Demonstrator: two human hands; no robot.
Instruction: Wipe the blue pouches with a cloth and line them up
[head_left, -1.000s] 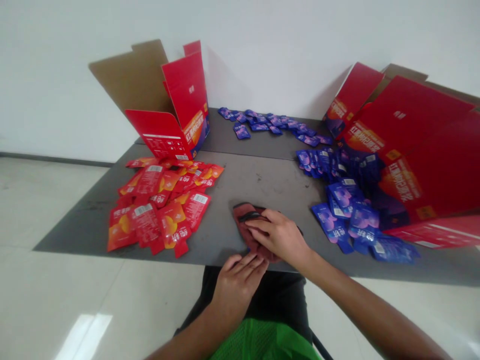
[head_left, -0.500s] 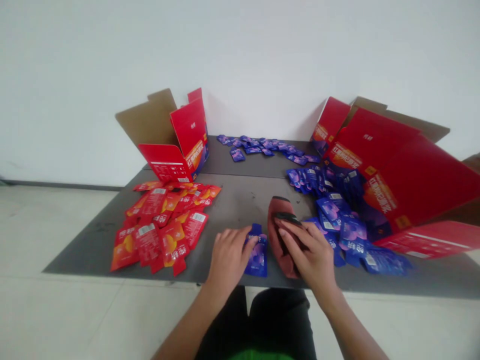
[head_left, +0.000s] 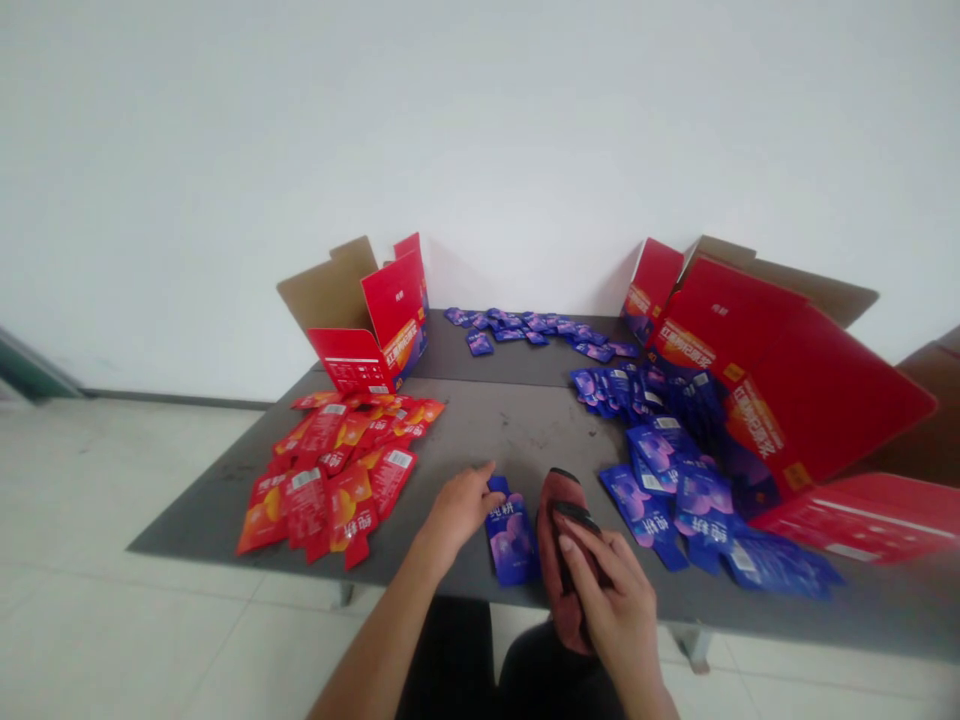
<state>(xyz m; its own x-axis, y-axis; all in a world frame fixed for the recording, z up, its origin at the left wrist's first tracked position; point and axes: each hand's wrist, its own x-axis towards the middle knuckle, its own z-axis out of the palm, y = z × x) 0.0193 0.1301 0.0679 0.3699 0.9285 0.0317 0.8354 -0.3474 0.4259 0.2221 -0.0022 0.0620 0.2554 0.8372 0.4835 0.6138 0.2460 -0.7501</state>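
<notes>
A blue-purple sachet [head_left: 513, 540] lies flat near the table's front edge. My left hand [head_left: 463, 508] is at its upper left corner, thumb against the sachet and index finger stretched past it; it does not grip it. To the right, my right hand [head_left: 611, 580] is closed on a soft reddish-brown pouch [head_left: 556, 560] with black edging, whose lower end hangs over the table edge. Part of the pouch is hidden beneath my fingers.
Red-orange sachets [head_left: 330, 480] are heaped at left, before an open red carton [head_left: 349, 355]. Blue-purple sachets [head_left: 701, 500] spill beside a larger open red carton [head_left: 817, 390] at right. More small blue sachets [head_left: 536, 325] lie along the back of the grey table [head_left: 487, 420].
My left hand has loosened from the sachet's top and shifted slightly aside. My right hand has drawn the pouch toward me, past the table edge. The camera view has tilted up.
</notes>
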